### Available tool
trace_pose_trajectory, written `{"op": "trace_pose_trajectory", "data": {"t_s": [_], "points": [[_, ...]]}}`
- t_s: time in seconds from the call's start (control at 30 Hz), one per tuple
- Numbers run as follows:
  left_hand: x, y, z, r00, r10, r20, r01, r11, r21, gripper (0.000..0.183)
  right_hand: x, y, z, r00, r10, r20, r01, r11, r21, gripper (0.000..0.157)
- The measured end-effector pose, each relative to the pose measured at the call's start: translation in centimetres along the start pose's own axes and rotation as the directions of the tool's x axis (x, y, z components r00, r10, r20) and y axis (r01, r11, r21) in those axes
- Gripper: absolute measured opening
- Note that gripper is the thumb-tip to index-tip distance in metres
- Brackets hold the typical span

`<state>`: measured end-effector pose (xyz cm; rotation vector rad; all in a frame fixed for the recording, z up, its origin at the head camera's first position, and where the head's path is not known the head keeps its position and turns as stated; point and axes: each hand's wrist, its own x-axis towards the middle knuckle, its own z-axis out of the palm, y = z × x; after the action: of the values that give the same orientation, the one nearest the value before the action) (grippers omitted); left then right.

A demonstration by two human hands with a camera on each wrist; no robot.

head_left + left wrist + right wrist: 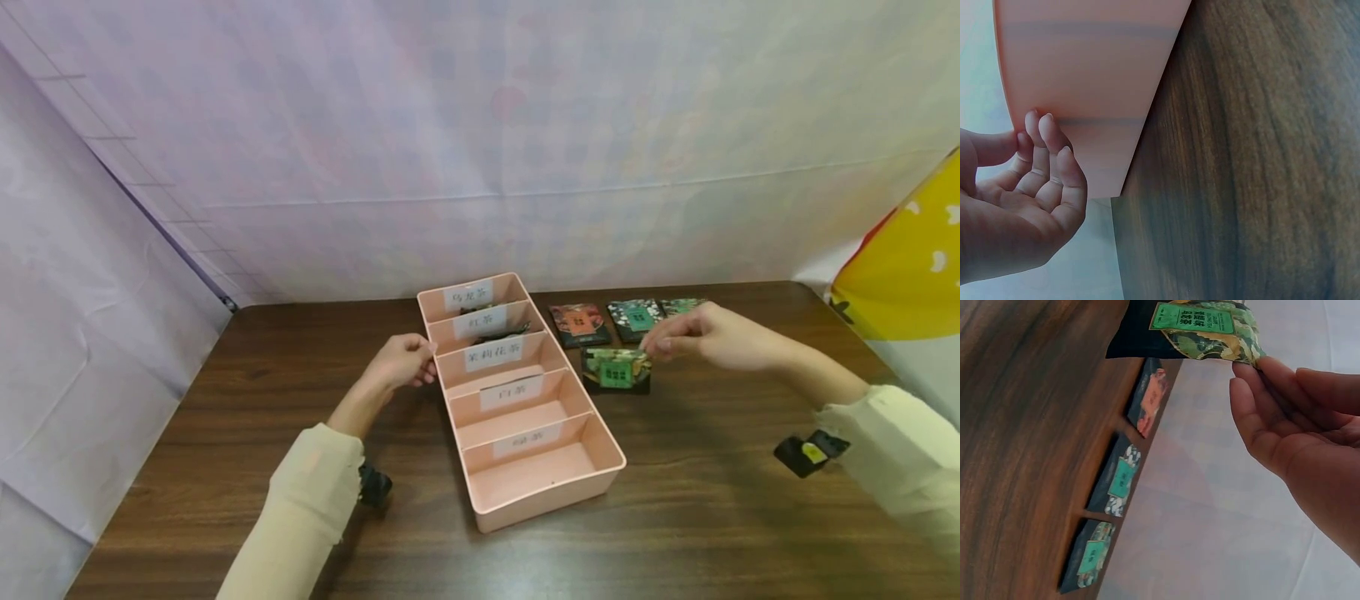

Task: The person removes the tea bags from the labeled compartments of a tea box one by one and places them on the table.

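Note:
A pink divided box [551,492] stands lengthwise on the table, each compartment bearing a white label with Chinese writing. My left hand [401,361] is at its left rim, thumb and forefinger pinching the edge, the other fingers loosely bent beside the outer wall [1091,75]. To the right of the box, my right hand [693,337] pinches a corner of a black and green tea bag sachet [617,372]. In the right wrist view this tea bag [1204,325] hangs sideways from the fingertips, above the table, its green label showing.
Behind the held sachet lie an orange-labelled tea bag [580,323] and two green-labelled tea bags, one floral [634,318] and one partly behind my right hand [681,306]. Dark sachets [504,335] show in the two rear compartments. A curtain [480,167] hangs behind the wooden table [262,433].

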<state>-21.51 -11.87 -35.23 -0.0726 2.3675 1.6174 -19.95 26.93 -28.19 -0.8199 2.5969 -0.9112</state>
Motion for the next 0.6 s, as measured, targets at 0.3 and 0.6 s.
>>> {"op": "trace_pose_trajectory", "data": {"t_s": [0.3, 0.6], "points": [[-0.1, 0.1, -0.1, 1.0, -0.001, 0.001, 0.001, 1.0, -0.001, 0.018, 0.3, 1.5, 0.4, 1.0, 0.01, 0.015, -0.011, 0.999, 0.046, 0.018], [-0.1, 0.2, 0.0, 1.0, -0.004, 0.001, 0.004, 1.0, 0.0, 0.018, 1.0, 3.3, 0.8, 0.996, 0.087, -0.011, -0.086, 0.995, 0.046, 0.018]]}}
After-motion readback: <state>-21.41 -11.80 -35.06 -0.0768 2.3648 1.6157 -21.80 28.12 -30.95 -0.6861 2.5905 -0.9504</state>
